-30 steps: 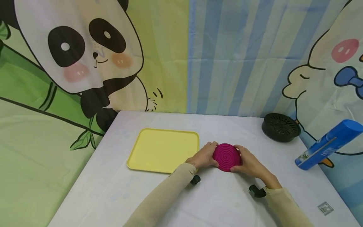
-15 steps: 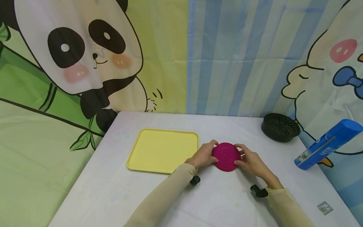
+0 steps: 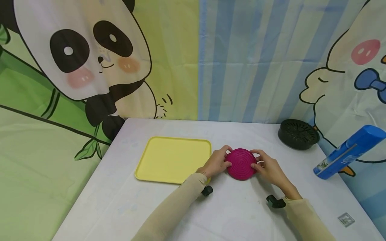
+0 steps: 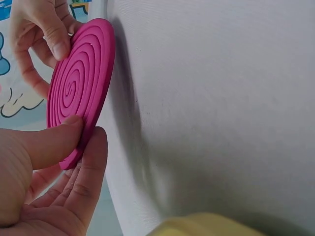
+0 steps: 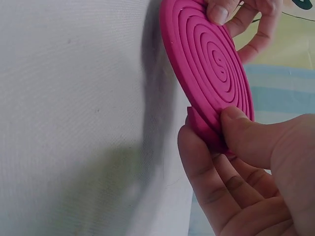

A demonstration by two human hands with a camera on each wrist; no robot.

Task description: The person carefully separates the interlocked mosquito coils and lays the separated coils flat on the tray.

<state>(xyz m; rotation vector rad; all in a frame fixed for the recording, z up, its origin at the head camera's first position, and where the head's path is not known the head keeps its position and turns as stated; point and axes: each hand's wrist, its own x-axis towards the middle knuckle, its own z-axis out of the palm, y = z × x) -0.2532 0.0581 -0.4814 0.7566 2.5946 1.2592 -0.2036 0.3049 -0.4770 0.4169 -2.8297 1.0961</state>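
Note:
A magenta mosquito coil, a flat disc with tight spiral grooves, is held between both hands over the white table. My left hand pinches its left edge, thumb on the grooved face and fingers behind, as the left wrist view shows. The right hand pinches the opposite edge in the same way. In the right wrist view the coil stands tilted, and its outer end sticks out slightly from the disc beside the right fingertips. A shadow falls on the cloth beneath it.
Left of the coil lies a yellow tray, partly behind the left forearm. At the back right sits a black round slotted container. A blue spray can stands at the right edge, and a small printed square lies nearer.
The coil has risen slightly and moved a little away from me, with both hands following. The right hand's thumb has shifted inward onto the coil's face.

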